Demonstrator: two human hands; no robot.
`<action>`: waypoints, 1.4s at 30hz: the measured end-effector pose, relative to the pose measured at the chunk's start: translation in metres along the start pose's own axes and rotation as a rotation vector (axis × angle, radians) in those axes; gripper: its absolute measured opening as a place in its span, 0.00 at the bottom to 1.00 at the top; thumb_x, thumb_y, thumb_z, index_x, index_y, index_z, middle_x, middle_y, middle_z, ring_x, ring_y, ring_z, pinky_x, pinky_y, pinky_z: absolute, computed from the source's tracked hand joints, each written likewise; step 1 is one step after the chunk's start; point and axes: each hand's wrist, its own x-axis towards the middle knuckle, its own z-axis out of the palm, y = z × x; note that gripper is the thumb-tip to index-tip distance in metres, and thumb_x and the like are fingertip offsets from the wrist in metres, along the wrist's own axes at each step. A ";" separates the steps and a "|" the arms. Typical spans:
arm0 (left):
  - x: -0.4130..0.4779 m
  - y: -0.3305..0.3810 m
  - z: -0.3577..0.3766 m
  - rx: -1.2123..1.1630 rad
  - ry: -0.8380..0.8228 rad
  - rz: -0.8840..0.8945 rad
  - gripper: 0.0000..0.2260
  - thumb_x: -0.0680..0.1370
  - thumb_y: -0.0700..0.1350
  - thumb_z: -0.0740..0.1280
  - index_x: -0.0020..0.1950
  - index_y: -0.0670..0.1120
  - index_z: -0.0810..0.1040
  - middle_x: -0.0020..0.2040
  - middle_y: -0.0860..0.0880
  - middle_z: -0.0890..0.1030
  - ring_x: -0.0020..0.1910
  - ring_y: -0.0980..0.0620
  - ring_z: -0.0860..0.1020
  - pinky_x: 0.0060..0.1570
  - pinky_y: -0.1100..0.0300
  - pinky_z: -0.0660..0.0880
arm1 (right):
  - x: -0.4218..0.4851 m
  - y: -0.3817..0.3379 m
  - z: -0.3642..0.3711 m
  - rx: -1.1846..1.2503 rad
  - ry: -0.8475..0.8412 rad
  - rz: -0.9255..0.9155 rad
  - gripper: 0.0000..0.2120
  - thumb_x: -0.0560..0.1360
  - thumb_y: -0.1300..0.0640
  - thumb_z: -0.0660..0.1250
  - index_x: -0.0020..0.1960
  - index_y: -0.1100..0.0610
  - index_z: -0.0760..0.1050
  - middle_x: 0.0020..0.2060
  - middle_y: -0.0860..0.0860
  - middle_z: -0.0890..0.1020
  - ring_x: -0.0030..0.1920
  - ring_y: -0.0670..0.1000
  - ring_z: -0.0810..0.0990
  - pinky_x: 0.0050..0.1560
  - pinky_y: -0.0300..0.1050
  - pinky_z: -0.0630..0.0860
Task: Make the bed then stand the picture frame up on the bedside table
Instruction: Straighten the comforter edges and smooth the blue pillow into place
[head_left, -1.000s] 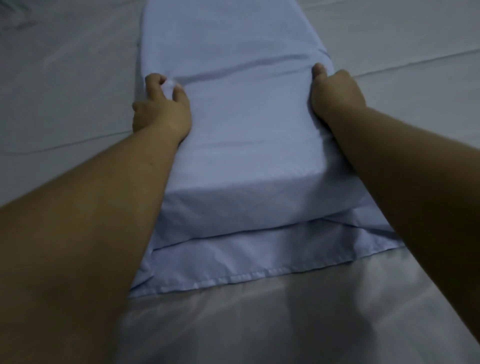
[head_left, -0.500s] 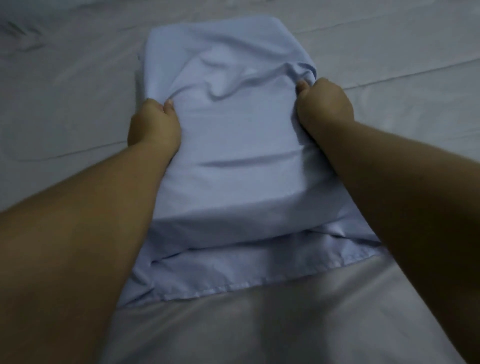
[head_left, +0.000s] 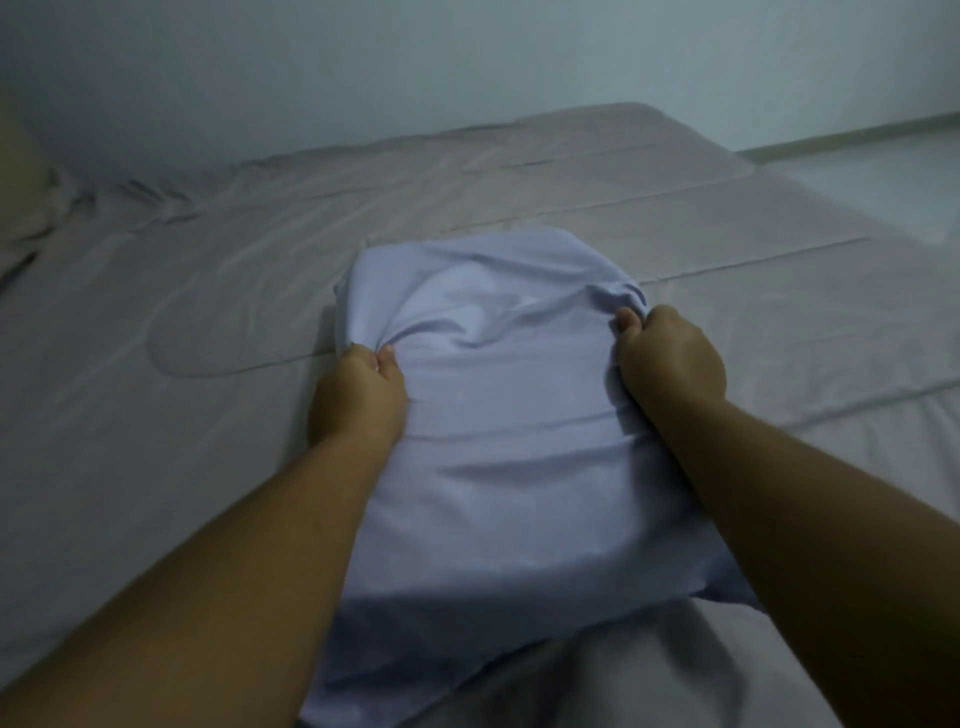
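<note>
Grey-mauve bed sheet (head_left: 208, 291) covers the whole mattress: mostly flat, long creases across it, bunched fabric (head_left: 47, 208) at the far left that I can't identify. Pale wall (head_left: 467, 62) behind, strip of floor (head_left: 883, 176) far right. Pale blue pillow (head_left: 509, 467) lies on the sheet mid-bed, long axis pointing away from the person, and its case is loose and rucked at the far end. Step, as I read it: bed-making half, with the pillow being straightened or repositioned. Picture frame and bedside table are not in view, so that part looks not yet started. Next move calls for even pull from both sides, lifting or sliding the pillow to its place, then smoothing the rucks flat. Risk: the grips look to be mostly on fabric, so the case may slip over the filling. Left hand (head_left: 358, 395) grips the pillow's left side, fingers curled into the cloth, thumb (head_left: 387, 358) pinching a fold on top. Right hand (head_left: 670, 358) grips the right side, slightly farther up, fist closed on a bunch of case. Neither hand holds anything else.
</note>
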 end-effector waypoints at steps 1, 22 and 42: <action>-0.014 -0.003 -0.011 -0.002 -0.009 -0.004 0.18 0.80 0.53 0.56 0.47 0.39 0.74 0.50 0.33 0.80 0.50 0.35 0.78 0.47 0.50 0.74 | -0.016 -0.001 -0.010 0.000 0.010 -0.001 0.22 0.80 0.44 0.53 0.55 0.62 0.72 0.55 0.64 0.79 0.56 0.65 0.76 0.54 0.53 0.71; -0.201 -0.114 -0.058 0.004 -0.077 -0.087 0.13 0.80 0.51 0.58 0.42 0.43 0.69 0.46 0.34 0.80 0.45 0.34 0.78 0.41 0.51 0.73 | -0.214 0.061 -0.012 -0.127 -0.160 0.095 0.21 0.80 0.43 0.51 0.50 0.61 0.70 0.50 0.65 0.79 0.52 0.65 0.77 0.48 0.53 0.71; -0.019 -0.096 0.010 0.490 -0.501 0.115 0.21 0.82 0.55 0.43 0.77 0.59 0.48 0.79 0.55 0.46 0.78 0.53 0.46 0.76 0.54 0.42 | -0.040 0.000 0.094 -0.318 -0.578 -0.507 0.24 0.82 0.43 0.45 0.77 0.44 0.48 0.77 0.45 0.48 0.77 0.52 0.44 0.75 0.55 0.42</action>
